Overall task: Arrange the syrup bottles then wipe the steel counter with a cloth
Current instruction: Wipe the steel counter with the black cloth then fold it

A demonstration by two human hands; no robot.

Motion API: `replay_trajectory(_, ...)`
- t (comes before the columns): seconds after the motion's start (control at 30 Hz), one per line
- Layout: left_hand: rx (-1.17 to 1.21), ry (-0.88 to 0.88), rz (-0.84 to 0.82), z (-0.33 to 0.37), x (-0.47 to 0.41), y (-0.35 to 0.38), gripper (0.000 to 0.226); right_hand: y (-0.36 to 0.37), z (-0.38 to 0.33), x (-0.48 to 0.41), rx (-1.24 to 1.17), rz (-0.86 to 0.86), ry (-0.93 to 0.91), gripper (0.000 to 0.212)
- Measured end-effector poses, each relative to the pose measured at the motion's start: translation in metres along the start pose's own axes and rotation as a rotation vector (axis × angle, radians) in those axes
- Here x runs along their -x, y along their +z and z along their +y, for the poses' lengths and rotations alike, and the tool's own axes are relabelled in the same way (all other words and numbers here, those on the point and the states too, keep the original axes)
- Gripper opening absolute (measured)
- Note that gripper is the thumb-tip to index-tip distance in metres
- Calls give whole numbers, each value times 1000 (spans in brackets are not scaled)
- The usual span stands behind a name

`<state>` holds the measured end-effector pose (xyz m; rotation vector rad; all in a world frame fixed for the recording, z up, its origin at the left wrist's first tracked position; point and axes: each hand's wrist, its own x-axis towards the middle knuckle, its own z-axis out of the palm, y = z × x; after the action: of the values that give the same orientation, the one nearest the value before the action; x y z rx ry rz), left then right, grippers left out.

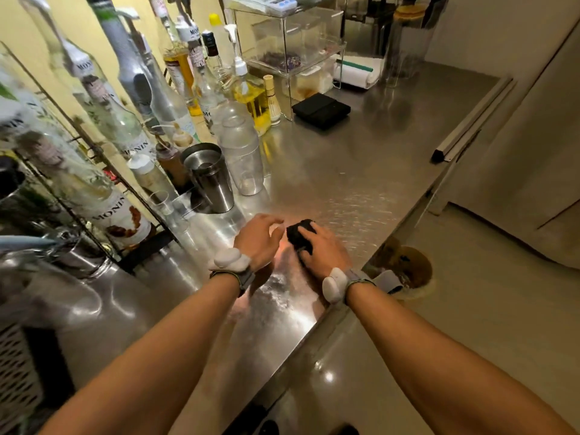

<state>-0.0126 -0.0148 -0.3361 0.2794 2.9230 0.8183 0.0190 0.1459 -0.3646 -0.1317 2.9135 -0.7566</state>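
Note:
A dark bunched cloth [299, 235] lies on the steel counter [354, 171] near its front edge. My right hand [321, 249] rests on top of the cloth with fingers curled over it. Just left of the cloth hovers my left hand [259, 238], its fingers loosely bent and holding nothing, fingertips close to the cloth. Several syrup bottles [131, 89] stand in a wire rack [94, 152] and along the yellow wall at the left, most with white labels.
A steel shaker cup [212, 180] and a clear plastic shaker [243, 160] stand by the rack. Farther back sit a black scale [320, 109], a yellow oil pump bottle [254, 98] and a clear acrylic shelf [292, 39]. The counter's front edge runs diagonally at right.

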Motion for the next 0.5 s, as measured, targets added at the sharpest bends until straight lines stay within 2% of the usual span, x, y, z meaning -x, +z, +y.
replay_trajectory(0.07,-53,4,-6,-22,6,-12,29,17,-18,-6,99,64,-147,40)
replay_trajectory(0.13,-70,-18,16,-36,13,-19,27,21,-20,-14,134,68,-200,31)
replay_trajectory(0.27,-103,-53,47,-60,21,-31,24,15,-8,-27,-16,191,54,26)
replay_trajectory(0.33,-102,-55,44,-74,22,-36,23,26,-36,-26,-37,231,40,29)
replay_trajectory(0.43,-98,-67,30,-83,24,-41,22,34,-71,-18,-123,53,-175,23)
replay_trajectory(0.5,-100,-76,32,-91,25,-44,21,27,-58,-32,-146,80,-108,23)
